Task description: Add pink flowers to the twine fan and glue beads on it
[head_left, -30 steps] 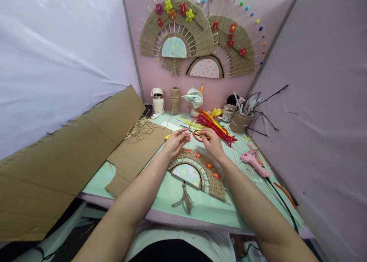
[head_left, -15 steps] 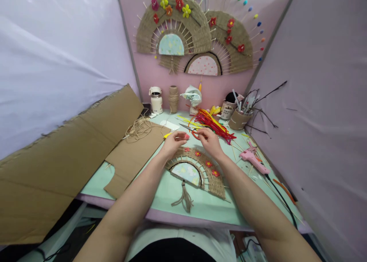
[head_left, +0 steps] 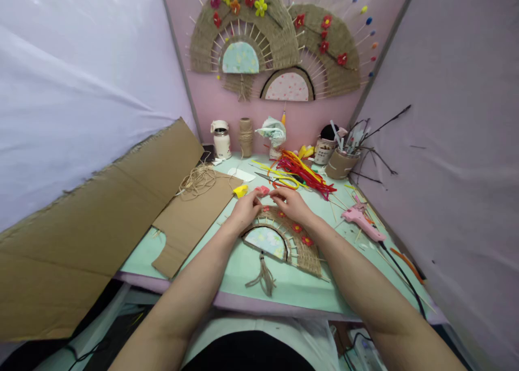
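Both my hands meet above the far edge of a twine-woven fan [head_left: 308, 260] lying on the table. My left hand [head_left: 246, 209] is closed, its fingertips at a small pink-red looped piece [head_left: 263, 190], apparently of pipe cleaner. From the other side, my right hand [head_left: 291, 204] pinches at the same piece; its exact grip is partly hidden. Red flowers [head_left: 296, 228] with light centres line the fan, and a twine tassel [head_left: 261, 279] hangs from its base. Scissors [head_left: 290, 183] with yellow handles rest just beyond my right hand. A yellow piece [head_left: 240, 191] lies beside my left hand.
Red and yellow pipe cleaners [head_left: 304, 171] lie at the back. A pink glue gun [head_left: 363, 222] with a cord is on the right. Cardboard [head_left: 194, 219] and loose twine [head_left: 198, 181] occupy the left. A pot with twigs [head_left: 341, 163] stands back right.
My right hand has drawn away from the scissors handles, now in plain view, and come closer to my left hand. The pink-red piece now sits between the two hands' fingertips.
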Motion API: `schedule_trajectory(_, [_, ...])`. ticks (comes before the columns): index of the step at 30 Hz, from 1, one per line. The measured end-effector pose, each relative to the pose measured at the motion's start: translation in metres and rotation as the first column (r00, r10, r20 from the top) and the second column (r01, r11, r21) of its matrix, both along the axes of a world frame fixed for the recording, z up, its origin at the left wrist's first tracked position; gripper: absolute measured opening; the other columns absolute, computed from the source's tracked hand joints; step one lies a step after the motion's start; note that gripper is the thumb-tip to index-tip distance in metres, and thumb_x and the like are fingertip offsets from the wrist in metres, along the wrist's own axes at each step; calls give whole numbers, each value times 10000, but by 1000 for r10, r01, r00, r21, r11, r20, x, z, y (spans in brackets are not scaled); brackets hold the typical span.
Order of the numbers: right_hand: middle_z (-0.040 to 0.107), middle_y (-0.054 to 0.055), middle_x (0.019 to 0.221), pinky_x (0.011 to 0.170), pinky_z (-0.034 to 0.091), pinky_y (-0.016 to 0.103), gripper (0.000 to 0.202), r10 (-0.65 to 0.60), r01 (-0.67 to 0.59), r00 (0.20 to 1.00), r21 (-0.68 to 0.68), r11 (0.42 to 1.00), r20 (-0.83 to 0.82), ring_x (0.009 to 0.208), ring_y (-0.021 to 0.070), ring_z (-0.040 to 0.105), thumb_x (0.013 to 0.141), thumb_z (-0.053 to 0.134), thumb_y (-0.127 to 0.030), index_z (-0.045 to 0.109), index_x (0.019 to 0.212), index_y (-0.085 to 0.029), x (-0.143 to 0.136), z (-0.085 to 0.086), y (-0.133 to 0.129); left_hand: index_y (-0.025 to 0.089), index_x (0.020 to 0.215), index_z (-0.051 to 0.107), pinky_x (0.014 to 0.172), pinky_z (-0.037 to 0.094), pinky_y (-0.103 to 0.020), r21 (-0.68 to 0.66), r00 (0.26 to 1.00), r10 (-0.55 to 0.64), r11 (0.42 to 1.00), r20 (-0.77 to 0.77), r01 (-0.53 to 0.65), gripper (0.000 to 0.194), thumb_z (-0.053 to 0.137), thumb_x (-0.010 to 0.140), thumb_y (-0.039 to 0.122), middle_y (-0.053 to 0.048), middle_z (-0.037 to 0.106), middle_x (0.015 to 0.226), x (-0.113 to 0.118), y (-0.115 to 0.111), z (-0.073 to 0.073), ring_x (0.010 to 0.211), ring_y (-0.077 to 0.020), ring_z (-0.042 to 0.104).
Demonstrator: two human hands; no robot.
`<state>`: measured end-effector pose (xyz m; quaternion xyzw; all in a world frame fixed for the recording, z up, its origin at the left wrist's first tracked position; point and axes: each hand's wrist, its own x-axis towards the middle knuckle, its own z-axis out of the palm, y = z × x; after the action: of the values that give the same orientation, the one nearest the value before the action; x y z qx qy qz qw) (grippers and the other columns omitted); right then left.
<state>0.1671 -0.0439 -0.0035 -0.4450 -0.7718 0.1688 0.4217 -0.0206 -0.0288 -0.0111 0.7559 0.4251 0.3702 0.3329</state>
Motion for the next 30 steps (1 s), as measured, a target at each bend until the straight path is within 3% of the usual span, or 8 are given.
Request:
schedule_trajectory(3, [699,58,949,782,470,316,303,102,-100,992,-28,995,70,842,170,620,820,489,-89,652,1058,-183,-6,-5,-3,185,1149,589,653,429,-252,2,998,4,1000,-58,-4,449,597,708,102,15,642,718,0,0,-1,664,-143,573])
schedule_trajectory(9, [692,44,942,865,426,349,453,115,-117,978,3,993,172,966,207,543,761,486,0,567,1167,-186,-14,-7,-9,192,1255,525,688,454,-256,-12,996,59,998,-69,-60,578,568,693,65,19,649,732,0,0,-3,687,-138,590])
schedule_trajectory(17, [658,74,1005,865,433,349,503,122,-127,955,1,992,271,989,217,497,719,431,50,549,1162,-155,-16,-6,-11,193,1240,538,691,455,-251,-32,991,104,994,-83,-107,566,558,692,51,14,654,737,0,1,0,697,-136,599])
schedule_trajectory(30, [629,54,886,783,433,314,460,129,-134,938,-7,991,321,876,201,486,725,399,39,576,1101,-158,-17,-3,-13,190,1236,536,667,452,-245,-27,989,106,994,-99,-109,568,543,685,52,17,644,732,1,1,0,681,-133,594])
